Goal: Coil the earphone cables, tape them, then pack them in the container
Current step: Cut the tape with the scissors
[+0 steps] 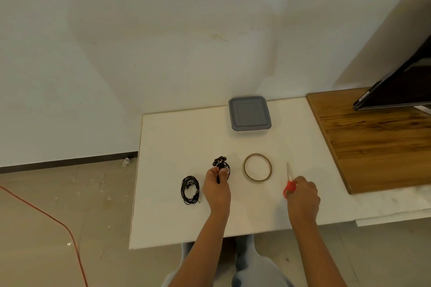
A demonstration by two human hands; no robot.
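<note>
Black earphone coil [222, 165] sits pinched in left hand [215, 185], scissors [289, 187] in right hand's [304, 194] grip; taping step likely needs tape [245, 169] cut next.

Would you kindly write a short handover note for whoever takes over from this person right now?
Left hand grips one earphone coil over the table.
Right hand holds the red-handled scissors.
The second earphone coil lies to the left of the left hand. The tape roll lies between the hands. The container sits at the far edge, lid on.
Done: both cables coiled. Whether either is taped is too small to tell.
Left: check or finish taping, open the container, pack both coils.
</note>
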